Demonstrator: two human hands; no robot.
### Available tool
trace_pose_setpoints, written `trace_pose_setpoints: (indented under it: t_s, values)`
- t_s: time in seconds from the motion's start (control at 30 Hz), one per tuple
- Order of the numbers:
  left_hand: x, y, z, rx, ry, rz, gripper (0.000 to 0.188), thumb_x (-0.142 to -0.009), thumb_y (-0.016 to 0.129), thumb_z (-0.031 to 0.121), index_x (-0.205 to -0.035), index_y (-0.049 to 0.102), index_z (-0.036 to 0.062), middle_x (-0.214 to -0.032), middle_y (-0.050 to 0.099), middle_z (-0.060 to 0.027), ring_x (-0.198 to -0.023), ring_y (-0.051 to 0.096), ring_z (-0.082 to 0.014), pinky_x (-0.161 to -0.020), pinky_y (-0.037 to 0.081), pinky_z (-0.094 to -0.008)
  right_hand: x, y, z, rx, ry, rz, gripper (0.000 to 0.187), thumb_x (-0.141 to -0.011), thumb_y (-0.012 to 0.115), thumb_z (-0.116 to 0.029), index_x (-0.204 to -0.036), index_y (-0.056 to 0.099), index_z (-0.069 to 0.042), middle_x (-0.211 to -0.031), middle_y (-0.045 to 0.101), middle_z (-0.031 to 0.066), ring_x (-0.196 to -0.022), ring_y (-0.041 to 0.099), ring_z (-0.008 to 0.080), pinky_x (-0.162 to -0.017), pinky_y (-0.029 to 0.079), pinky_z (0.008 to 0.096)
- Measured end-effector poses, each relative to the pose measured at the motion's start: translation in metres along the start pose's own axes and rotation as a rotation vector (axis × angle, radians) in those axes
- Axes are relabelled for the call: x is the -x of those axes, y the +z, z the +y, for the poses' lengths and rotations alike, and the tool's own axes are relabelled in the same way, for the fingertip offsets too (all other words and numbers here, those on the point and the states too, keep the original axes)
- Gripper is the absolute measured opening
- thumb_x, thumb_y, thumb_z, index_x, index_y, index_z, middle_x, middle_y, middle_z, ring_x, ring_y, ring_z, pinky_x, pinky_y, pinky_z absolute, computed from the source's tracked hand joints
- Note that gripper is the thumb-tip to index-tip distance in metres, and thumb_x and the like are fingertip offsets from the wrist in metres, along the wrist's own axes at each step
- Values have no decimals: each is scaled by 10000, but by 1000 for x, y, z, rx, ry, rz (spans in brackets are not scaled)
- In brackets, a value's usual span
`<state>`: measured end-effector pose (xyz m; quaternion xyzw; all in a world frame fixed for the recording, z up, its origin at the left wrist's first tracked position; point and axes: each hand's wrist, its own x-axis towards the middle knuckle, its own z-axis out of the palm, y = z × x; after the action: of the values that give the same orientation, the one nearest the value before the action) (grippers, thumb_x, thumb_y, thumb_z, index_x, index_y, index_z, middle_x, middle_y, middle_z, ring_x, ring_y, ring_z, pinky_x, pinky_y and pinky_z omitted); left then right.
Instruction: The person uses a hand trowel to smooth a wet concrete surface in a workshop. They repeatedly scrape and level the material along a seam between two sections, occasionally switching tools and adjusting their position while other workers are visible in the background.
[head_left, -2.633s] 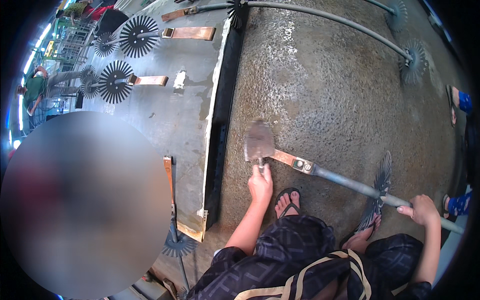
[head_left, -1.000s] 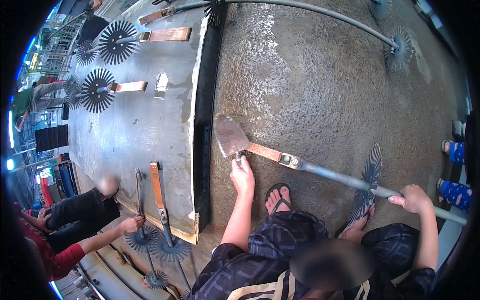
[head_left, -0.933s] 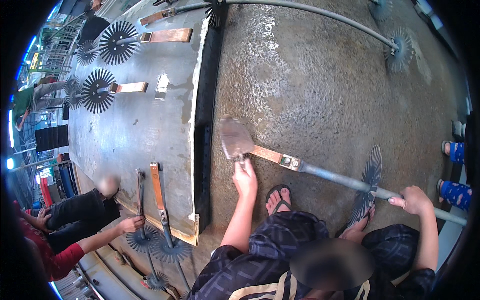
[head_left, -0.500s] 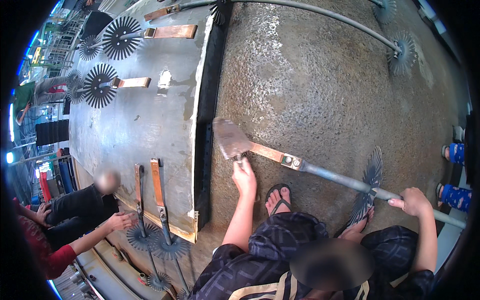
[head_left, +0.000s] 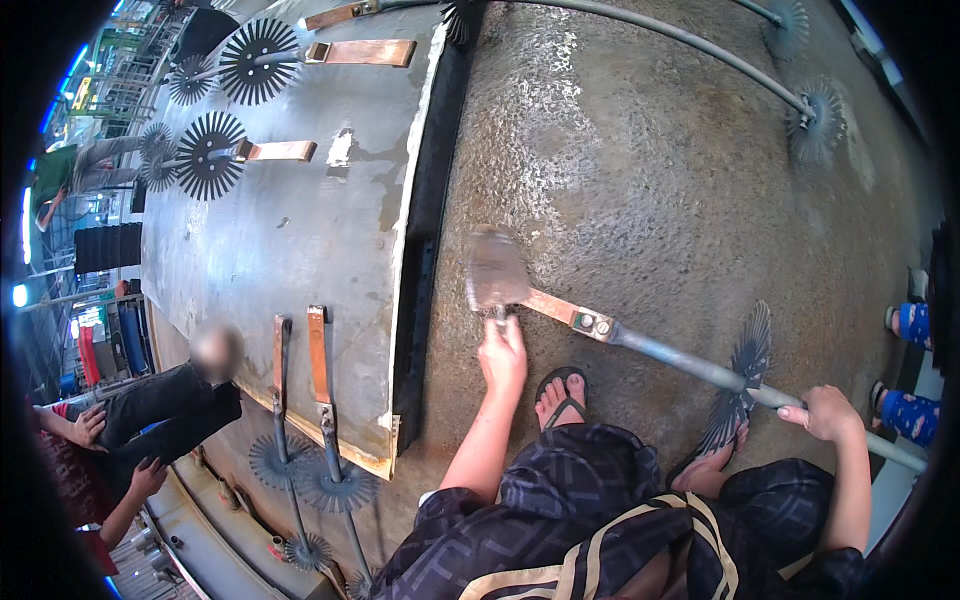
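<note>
My left hand (head_left: pixel 503 358) is closed round the handle of a trowel (head_left: pixel 497 270), whose wide flat blade is blurred and lies against or over the end of a copper strap (head_left: pixel 550 305). Whether blade and strap touch, I cannot tell. That strap is bolted to a grey metal rod (head_left: pixel 680 357), which slants down to the right in front of my legs. Farther along it sits a slotted dark disc (head_left: pixel 742 375), close to my sandalled foot. My right hand (head_left: pixel 832 413) grips the rod beyond the disc.
At left a metal-topped table (head_left: pixel 290 240) carries more rods with copper straps and slotted discs (head_left: pixel 258 62). Beside it a person in dark trousers (head_left: pixel 160 410) sits. Another rod (head_left: pixel 660 32) crosses the rough wet floor (head_left: pixel 640 180) ahead. A person's patterned trouser legs (head_left: pixel 915 415) show at right.
The trowel blade has swung to the right and become more upright, with my left hand shifting slightly right and down. The seated person's outstretched hand has drawn back. My right hand keeps its grip.
</note>
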<state>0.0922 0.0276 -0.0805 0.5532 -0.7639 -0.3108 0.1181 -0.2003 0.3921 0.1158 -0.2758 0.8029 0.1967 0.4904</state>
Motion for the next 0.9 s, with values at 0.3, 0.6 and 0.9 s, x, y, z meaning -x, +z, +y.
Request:
trace_pose_setpoints:
  t_s: [0.3, 0.6, 0.9]
  values:
    - [-32, -5, -6, -90, -111, 94, 315, -918, 527, 326, -887, 524, 12, -716, 601, -288, -731, 608, -462, -610, 449, -528, 5, -2, -3, -49, 35, -8, 847, -726, 431, -790, -701, 656, 26, -667, 591, 247, -757, 606, 430, -717, 463, 490]
    - [-47, -9, -10, -216, -98, 137, 338, -915, 508, 375, -896, 512, 38, -706, 620, -263, -703, 601, -475, -635, 469, -541, 7, -1, -8, -58, 73, 74, 746, -726, 543, -701, -681, 641, 37, -684, 596, 260, -766, 612, 431, -743, 468, 486]
    - [-36, -6, -6, -305, -66, 78, 320, -905, 526, 369, -934, 493, 51, -700, 648, -204, -666, 621, -436, -605, 483, -526, 12, -2, -11, -62, 82, 110, 716, -724, 578, -667, -698, 646, 45, -696, 595, 270, -775, 612, 433, -749, 471, 483]
